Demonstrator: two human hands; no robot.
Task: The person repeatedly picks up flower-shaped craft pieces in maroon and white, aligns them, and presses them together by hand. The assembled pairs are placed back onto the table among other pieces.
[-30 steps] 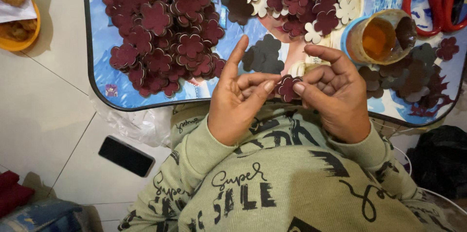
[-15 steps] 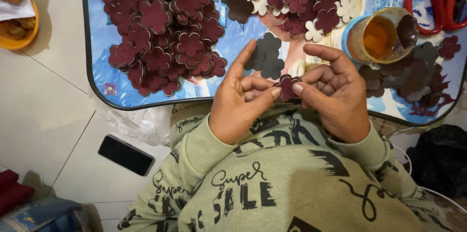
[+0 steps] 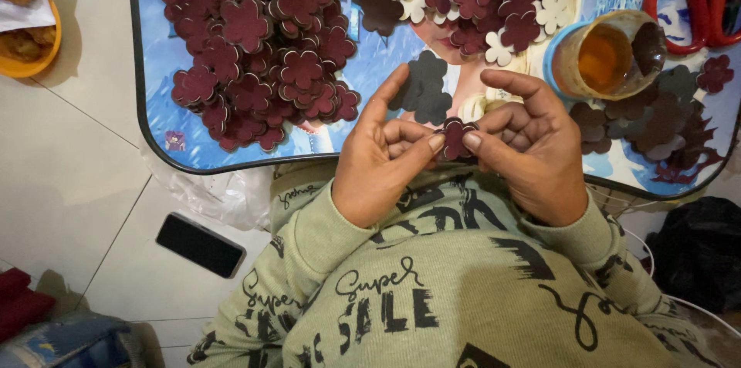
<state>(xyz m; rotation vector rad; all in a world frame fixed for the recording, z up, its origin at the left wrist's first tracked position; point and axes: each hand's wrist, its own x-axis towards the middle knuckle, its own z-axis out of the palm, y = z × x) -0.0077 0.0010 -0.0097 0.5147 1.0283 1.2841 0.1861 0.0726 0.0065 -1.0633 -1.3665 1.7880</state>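
Maroon flower cutout (image 3: 455,136) pinched between left hand (image 3: 384,159), right hand (image 3: 525,144).

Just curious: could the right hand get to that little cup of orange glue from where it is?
Probably yes. The right hand sits just below the glue cup, nothing stands between them, but both hands are pinching a maroon flower piece.

Left hand (image 3: 382,167), right hand (image 3: 529,152) pinch maroon flower cutout (image 3: 455,136) above tray (image 3: 154,128).
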